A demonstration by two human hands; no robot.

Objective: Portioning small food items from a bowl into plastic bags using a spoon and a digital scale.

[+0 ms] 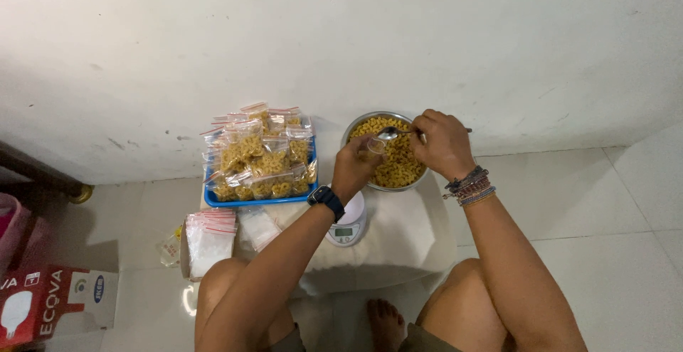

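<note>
Right hand (442,142) spoons macaroni — filled bags (260,154) in blue tray (213,199).

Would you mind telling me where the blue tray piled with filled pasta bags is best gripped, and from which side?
Probably best to grip the blue tray by its two short end rims, one of the hands at each end. The filled bags are heaped above the rim, so the long edge offers little room, and the metal bowl stands close to its right end. Come in low from the sides and lift level.

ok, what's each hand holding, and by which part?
Right hand: spoon, by its handle. Left hand: small clear bag, pinched at its edge.
</note>
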